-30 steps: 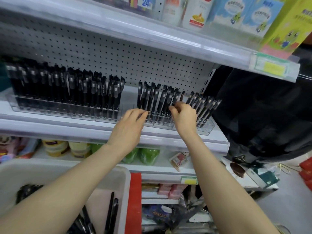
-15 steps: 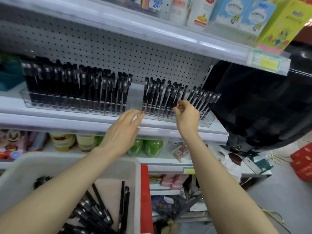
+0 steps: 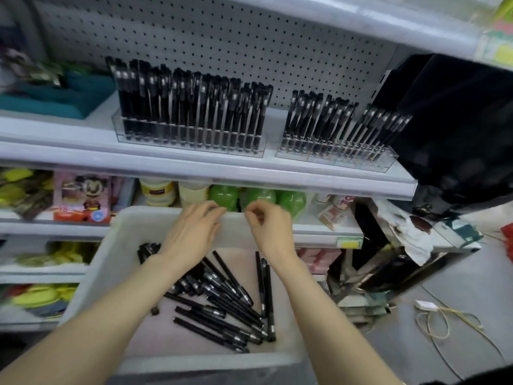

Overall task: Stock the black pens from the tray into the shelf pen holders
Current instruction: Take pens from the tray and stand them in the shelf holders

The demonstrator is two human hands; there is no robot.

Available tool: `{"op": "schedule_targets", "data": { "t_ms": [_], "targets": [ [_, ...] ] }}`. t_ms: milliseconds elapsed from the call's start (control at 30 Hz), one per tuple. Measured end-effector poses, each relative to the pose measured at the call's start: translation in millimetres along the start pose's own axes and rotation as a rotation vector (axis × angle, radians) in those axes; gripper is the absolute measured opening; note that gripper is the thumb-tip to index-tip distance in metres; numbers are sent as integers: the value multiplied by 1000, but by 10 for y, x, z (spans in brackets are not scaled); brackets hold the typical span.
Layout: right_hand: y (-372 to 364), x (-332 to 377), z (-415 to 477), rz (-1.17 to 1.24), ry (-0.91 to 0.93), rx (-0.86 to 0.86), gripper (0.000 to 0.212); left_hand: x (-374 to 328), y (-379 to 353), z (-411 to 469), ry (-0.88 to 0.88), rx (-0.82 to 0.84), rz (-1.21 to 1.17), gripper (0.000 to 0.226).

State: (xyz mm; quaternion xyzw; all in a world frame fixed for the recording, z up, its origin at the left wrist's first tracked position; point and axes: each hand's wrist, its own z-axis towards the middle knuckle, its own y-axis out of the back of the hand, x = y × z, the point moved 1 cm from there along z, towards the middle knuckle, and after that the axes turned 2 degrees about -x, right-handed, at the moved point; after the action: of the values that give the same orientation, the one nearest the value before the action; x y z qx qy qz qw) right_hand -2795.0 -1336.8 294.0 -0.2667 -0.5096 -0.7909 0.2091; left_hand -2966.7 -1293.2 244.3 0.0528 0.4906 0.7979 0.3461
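Observation:
A white tray (image 3: 144, 226) sits low in front of me with several loose black pens (image 3: 222, 304) lying on its bottom. On the shelf above stand two clear pen holders: the left holder (image 3: 191, 145) is packed with upright black pens, the right holder (image 3: 338, 159) carries leaning ones. My left hand (image 3: 191, 232) hovers over the tray's far rim with relaxed fingers and holds nothing. My right hand (image 3: 268, 226) is beside it, fingers loosely curled, nothing visible in it. Both hands are above the tray, well below the holders.
A black bag (image 3: 455, 129) hangs right of the right holder. Green bottles (image 3: 258, 195) and jars stand on the lower shelf behind the tray. A teal item (image 3: 55, 98) lies at the shelf's left. Cables (image 3: 438, 320) and clutter cover the floor at right.
Both hands have dropped from the right pen holder on the shelf down to the tray. The view has tilted down, showing the tray and its pens.

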Motion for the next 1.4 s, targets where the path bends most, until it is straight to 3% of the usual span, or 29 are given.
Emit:
{"op": "schedule_targets", "data": {
  "t_ms": [267, 500, 600, 733, 867, 1067, 1267, 1400],
  "targets": [
    [-439, -151, -475, -280, -271, 558, 12, 39, -95, -112, -57, -7, -7, 61],
    [-513, -186, -484, -410, -273, 603, 14, 43, -111, -132, -60, 2, 25, 65],
    [-456, -156, -448, -413, -231, 571, 14, 45, -111, -132, -70, 6, 23, 68],
    [-352, -101, -365, -223, -227, 531, 3, 43, -66, -114, -61, 22, -38, 67],
    [-136, -8, -183, -75, -200, 507, 8, -96, 60, -19, -35, 65, -193, 46],
    [431, 3, 247, 124, -189, 371, 5, -316, 107, 338, -104, 90, -180, 20],
    [871, -190, 546, 691, -351, -14, 23, -773, 159, 840, -9, 25, -170, 17],
    [957, -352, 611, 800, -352, -120, 12, -1101, 103, 1206, -31, 14, -163, 22]
  ]
}}
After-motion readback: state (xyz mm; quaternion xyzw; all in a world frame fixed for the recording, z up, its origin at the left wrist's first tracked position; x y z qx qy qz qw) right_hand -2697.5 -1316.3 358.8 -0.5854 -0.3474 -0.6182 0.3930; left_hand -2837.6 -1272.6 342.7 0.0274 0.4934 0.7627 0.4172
